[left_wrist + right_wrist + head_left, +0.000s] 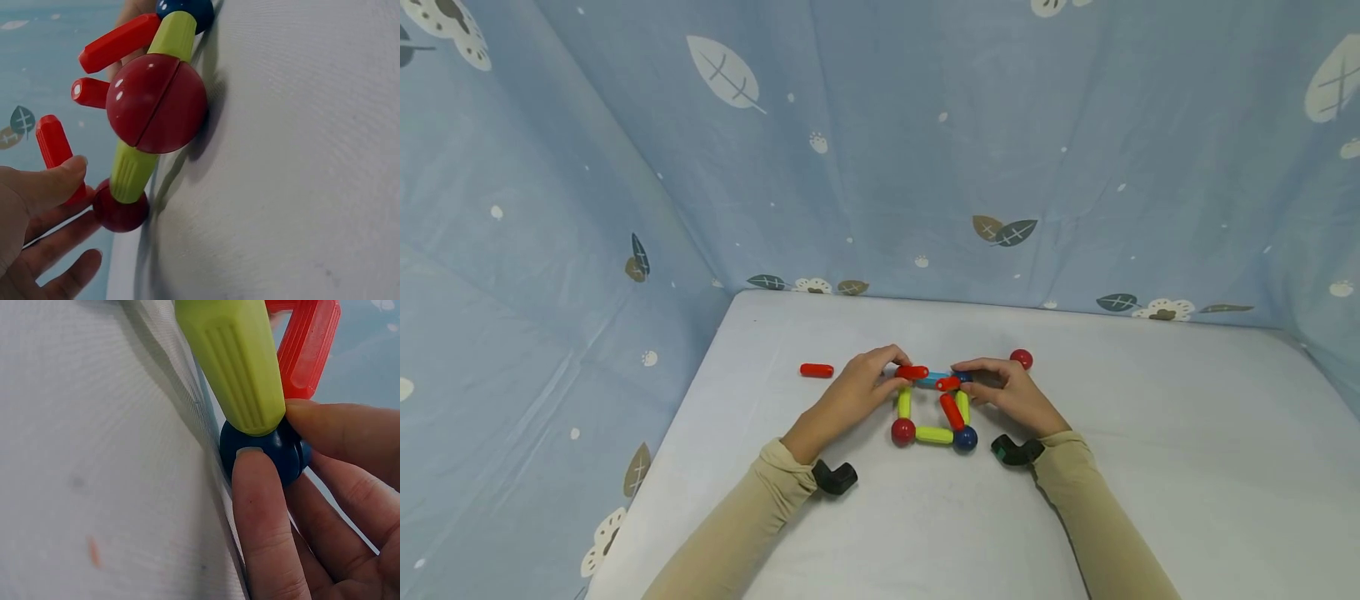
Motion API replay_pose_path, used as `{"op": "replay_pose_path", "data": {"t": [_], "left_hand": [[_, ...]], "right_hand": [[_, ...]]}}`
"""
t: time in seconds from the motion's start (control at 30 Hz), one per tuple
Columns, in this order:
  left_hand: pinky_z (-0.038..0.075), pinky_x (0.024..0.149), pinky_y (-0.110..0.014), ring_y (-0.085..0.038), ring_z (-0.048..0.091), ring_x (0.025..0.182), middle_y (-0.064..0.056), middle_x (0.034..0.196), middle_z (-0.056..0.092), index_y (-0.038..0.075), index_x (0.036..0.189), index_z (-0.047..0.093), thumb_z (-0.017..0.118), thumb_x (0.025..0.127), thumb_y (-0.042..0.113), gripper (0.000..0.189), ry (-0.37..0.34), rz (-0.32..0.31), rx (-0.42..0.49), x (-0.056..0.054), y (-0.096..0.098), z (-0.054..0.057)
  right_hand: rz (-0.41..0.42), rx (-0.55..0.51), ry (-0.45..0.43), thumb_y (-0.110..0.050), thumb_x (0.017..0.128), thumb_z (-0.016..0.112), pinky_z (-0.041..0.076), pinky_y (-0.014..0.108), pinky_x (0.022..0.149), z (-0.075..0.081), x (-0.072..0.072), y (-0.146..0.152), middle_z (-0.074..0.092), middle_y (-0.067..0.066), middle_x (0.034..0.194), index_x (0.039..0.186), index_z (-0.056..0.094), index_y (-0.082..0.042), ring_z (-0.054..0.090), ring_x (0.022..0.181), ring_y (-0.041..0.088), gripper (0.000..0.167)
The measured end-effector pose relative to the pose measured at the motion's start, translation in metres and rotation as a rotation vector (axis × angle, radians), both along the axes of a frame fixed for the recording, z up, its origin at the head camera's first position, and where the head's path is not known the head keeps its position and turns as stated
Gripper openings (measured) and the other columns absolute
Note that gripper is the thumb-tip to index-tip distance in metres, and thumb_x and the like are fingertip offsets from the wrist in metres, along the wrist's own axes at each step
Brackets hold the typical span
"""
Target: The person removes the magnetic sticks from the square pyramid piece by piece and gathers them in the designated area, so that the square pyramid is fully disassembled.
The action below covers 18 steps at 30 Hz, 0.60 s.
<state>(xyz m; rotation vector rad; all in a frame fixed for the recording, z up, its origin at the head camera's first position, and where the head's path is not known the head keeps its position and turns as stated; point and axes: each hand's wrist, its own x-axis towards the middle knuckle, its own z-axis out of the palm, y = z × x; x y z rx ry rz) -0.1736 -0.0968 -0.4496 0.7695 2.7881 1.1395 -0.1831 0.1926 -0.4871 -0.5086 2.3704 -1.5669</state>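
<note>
On the white table stands a square of magnetic rods and balls: green rods (934, 435), a light blue rod (933, 380) at the back, red balls (903, 432) on the left corners and blue balls (966, 439) on the right. At the back left corner, my left hand (850, 390) pinches a red rod (53, 140) that stands up by the rear red ball (122, 209). Thumb and fingers of my right hand (1018, 398) grip the rear blue ball (284, 450). Another red rod (310, 350) rises there, and one more red rod (951, 412) leans up from the front blue ball.
A loose red rod (817, 370) lies left of my left hand. Beyond my right hand is a loose red ball (1021, 358). Black wrist devices (835, 478) sit at both sleeves. Blue leaf-patterned cloth (880, 150) hangs behind the table.
</note>
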Motion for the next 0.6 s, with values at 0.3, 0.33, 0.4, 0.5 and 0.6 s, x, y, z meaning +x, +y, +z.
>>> {"op": "replay_pose_path", "data": {"t": [0.3, 0.33, 0.4, 0.5, 0.6], "left_hand": [[0.053, 0.095, -0.039, -0.016, 0.063, 0.107, 0.006, 0.106, 0.072, 0.02, 0.108, 0.073, 0.083, 0.088, 0.019, 0.023, 0.018, 0.053, -0.008, 0.002, -0.014, 0.002], [0.053, 0.094, -0.038, -0.016, 0.062, 0.105, 0.006, 0.105, 0.072, 0.02, 0.107, 0.073, 0.084, 0.088, 0.019, 0.022, 0.02, 0.057, -0.012, 0.003, -0.017, 0.002], [0.053, 0.091, -0.037, -0.016, 0.061, 0.103, 0.007, 0.103, 0.071, 0.02, 0.106, 0.074, 0.085, 0.086, 0.019, 0.022, 0.036, 0.07, -0.023, 0.004, -0.026, 0.001], [0.053, 0.088, -0.036, -0.017, 0.06, 0.101, 0.006, 0.101, 0.071, 0.02, 0.103, 0.075, 0.086, 0.085, 0.018, 0.022, 0.076, 0.096, -0.04, 0.006, -0.043, 0.001], [0.054, 0.086, -0.037, -0.02, 0.06, 0.098, 0.005, 0.099, 0.071, 0.019, 0.1, 0.075, 0.087, 0.084, 0.016, 0.021, 0.096, 0.123, -0.047, 0.008, -0.062, 0.001]], "right_hand": [[-0.018, 0.011, -0.013, -0.023, 0.097, 0.073, 0.059, 0.026, 0.085, -0.003, 0.001, 0.0, 0.069, 0.012, 0.135, 0.128, 0.071, -0.012, 0.067, 0.111, 0.03, 0.034], [-0.02, 0.013, -0.012, -0.023, 0.097, 0.073, 0.059, 0.027, 0.085, -0.003, 0.002, 0.0, 0.069, 0.012, 0.135, 0.128, 0.071, -0.012, 0.067, 0.111, 0.029, 0.034], [-0.022, 0.013, -0.011, -0.023, 0.097, 0.073, 0.059, 0.027, 0.085, -0.002, 0.002, 0.0, 0.069, 0.012, 0.135, 0.128, 0.072, -0.012, 0.067, 0.111, 0.03, 0.033], [-0.02, 0.016, -0.001, -0.023, 0.097, 0.073, 0.058, 0.026, 0.086, -0.001, 0.001, 0.0, 0.069, 0.012, 0.134, 0.128, 0.072, -0.012, 0.067, 0.111, 0.03, 0.033], [-0.019, 0.017, 0.008, -0.023, 0.097, 0.074, 0.057, 0.025, 0.088, 0.0, 0.001, 0.0, 0.069, 0.011, 0.134, 0.127, 0.072, -0.013, 0.067, 0.112, 0.029, 0.032]]}}
